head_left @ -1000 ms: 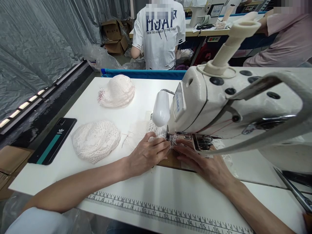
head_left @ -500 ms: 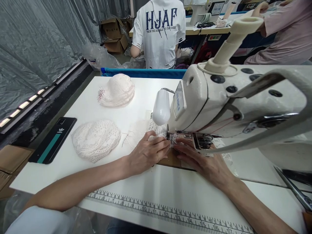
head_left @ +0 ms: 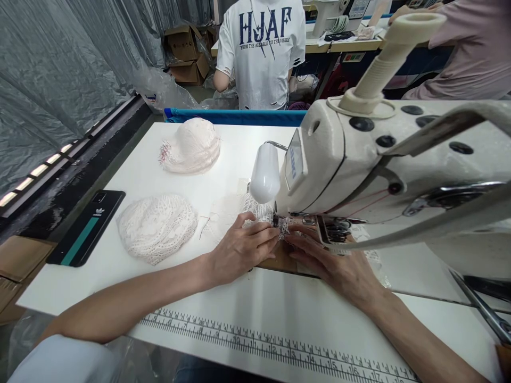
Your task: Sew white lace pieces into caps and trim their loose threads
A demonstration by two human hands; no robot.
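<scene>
White lace fabric point(head_left: 258, 211) lies under the needle area of a white sewing machine point(head_left: 315, 154). My left hand point(head_left: 243, 246) is closed on the lace just left of the presser foot, fingertips close together. On the other side, my right hand point(head_left: 331, 260) has its fingers on the same lace, holding it by the foot; the machine head and a metal guard hide some of those fingers. Sheer white fabric with loose dark thread spreads left of my left hand. The needle tip cannot be made out.
A lace cup-shaped piece point(head_left: 157, 229) and a pale pink one point(head_left: 191, 146) lie on the white table. A dark phone point(head_left: 88, 229) rests at the left edge. A printed ruler point(head_left: 271, 346) runs along the front. Two people sit beyond; metal scissors-like tool point(head_left: 479, 303) at right.
The view has shifted slightly, so the machine head sits a little farther right. Both hands keep nearly the same place on the lace.
</scene>
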